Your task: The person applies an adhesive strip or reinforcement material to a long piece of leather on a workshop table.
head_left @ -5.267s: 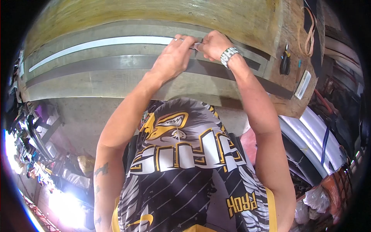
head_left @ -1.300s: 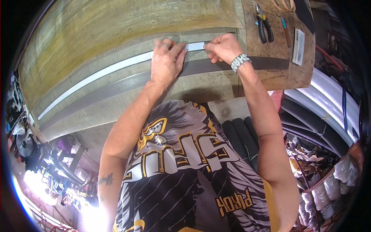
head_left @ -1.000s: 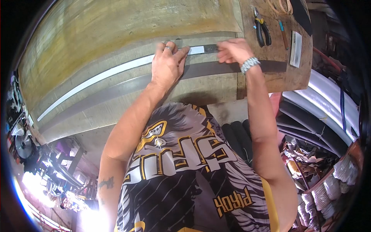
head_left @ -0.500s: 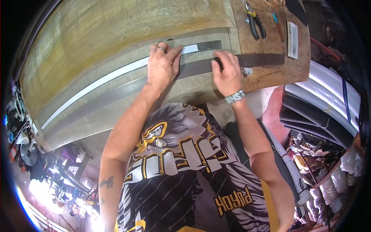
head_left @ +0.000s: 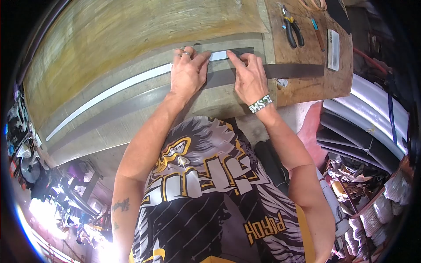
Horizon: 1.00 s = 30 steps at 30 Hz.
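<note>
A long, narrow white strip [head_left: 115,90] curves across the bench top, lying over a darker strip whose black end [head_left: 245,51] shows past its right tip. My left hand [head_left: 189,75] bears down on the white strip with bent fingers, holding it against the surface. Some of those fingertips are hidden. Close by on the right, my right hand [head_left: 251,76] reaches out its index finger to the strip's right end, the other fingers partly bent and apart from it. Nearer my body, a wider dark grey band [head_left: 289,70] runs beneath both hands.
Pliers [head_left: 290,31] with black and yellow handles, a slim blue-tipped tool [head_left: 319,35] and a pale labelled bar [head_left: 333,50] lie on the wooden right end of the bench [head_left: 307,90]. A small white roll [head_left: 282,82] sits near the front edge. Rolled material [head_left: 372,118] is stacked at right.
My right hand has moved left and its index finger has come onto the white strip's right end. My left hand stays pressed at the same place on the strip.
</note>
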### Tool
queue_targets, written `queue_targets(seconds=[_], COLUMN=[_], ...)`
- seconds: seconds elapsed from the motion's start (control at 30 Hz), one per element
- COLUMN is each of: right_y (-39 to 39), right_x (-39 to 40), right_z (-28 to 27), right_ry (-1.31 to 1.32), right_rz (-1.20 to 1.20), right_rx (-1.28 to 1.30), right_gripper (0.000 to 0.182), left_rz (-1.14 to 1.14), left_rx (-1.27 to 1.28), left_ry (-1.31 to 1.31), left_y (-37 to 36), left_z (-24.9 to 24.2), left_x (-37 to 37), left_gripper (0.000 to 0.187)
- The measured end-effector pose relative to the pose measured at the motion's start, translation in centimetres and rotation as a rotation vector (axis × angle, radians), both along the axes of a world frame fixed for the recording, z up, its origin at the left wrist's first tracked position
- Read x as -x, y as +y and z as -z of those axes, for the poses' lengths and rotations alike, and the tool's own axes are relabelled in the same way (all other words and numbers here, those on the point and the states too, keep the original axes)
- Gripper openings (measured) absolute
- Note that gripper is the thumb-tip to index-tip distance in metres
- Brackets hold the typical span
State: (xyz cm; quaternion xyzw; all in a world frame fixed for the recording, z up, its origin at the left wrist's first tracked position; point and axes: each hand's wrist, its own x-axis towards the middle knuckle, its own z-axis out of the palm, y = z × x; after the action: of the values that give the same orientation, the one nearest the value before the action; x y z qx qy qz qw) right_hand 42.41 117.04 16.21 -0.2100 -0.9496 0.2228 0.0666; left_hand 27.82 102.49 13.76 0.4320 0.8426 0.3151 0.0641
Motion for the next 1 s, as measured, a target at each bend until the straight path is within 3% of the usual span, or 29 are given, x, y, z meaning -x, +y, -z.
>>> queue_targets(seconds=[0.13, 0.33, 0.37, 0.47, 0.53, 0.6, 0.67, 0.7, 0.73, 0.77, 0.83, 1.0], right_y=[0.0, 1.8, 1.6, 0.3, -1.0, -2.9, -3.9, -3.9, -3.8, -3.9, -3.7, -3.9], right_x=[0.1, -0.3, -0.4, 0.1, 0.3, 1.0, 0.5, 0.0, -0.3, 0.0, -0.1, -0.3], right_z=[-0.8, 0.0, 0.2, -0.9, -1.0, 0.4, 1.6, 2.1, 2.9, 3.3, 3.4, 4.0], right_ry=[-0.126, -0.026, -0.021, 0.084, 0.014, 0.002, -0.019, -0.105, -0.149, -0.139, -0.131, -0.123], right_rz=[-0.036, 0.041, 0.125, 0.077, -0.007, -0.128, -0.136, -0.144, -0.157, -0.158, -0.147, -0.123], right_rx=[-0.07, -0.027, -0.019, -0.061, -0.091, -0.18, -0.111, -0.147, -0.209, -0.222, -0.237, -0.271], right_gripper=[0.063, 0.046, 0.048, 0.051, 0.055, 0.056, 0.06, 0.063, 0.063, 0.062, 0.061, 0.059], left_rz=[-0.008, 0.003, 0.004, 0.013, 0.021, 0.044, 0.167, 0.152, 0.19, 0.141, 0.191, 0.191], left_rx=[-0.009, 0.006, 0.007, -0.032, -0.041, -0.029, 0.03, 0.302, 0.107, 0.135, 0.148, 0.214], left_ry=[-0.014, -0.004, 0.01, 0.025, 0.062, 0.139, 0.249, 0.241, 0.154, 0.259, 0.319, 0.244], left_y=[-0.1, -0.2, -0.2, -0.1, -0.2, -0.2, -1.3, -1.3, -1.8, -2.3, -2.7, -5.4], left_z=[0.0, 0.0, 0.2, 0.5, 0.7, 1.9, 1.8, 1.8, 2.1, 3.5, 1.7, 2.1], left_x=[0.0, 0.2, 0.2, 0.0, 0.1, -0.3, -0.5, -1.2, -1.0, -1.9, -1.7, -1.3], left_gripper=[0.023, 0.024, 0.025, 0.025, 0.026, 0.03, 0.04, 0.044, 0.047, 0.056, 0.068, 0.082])
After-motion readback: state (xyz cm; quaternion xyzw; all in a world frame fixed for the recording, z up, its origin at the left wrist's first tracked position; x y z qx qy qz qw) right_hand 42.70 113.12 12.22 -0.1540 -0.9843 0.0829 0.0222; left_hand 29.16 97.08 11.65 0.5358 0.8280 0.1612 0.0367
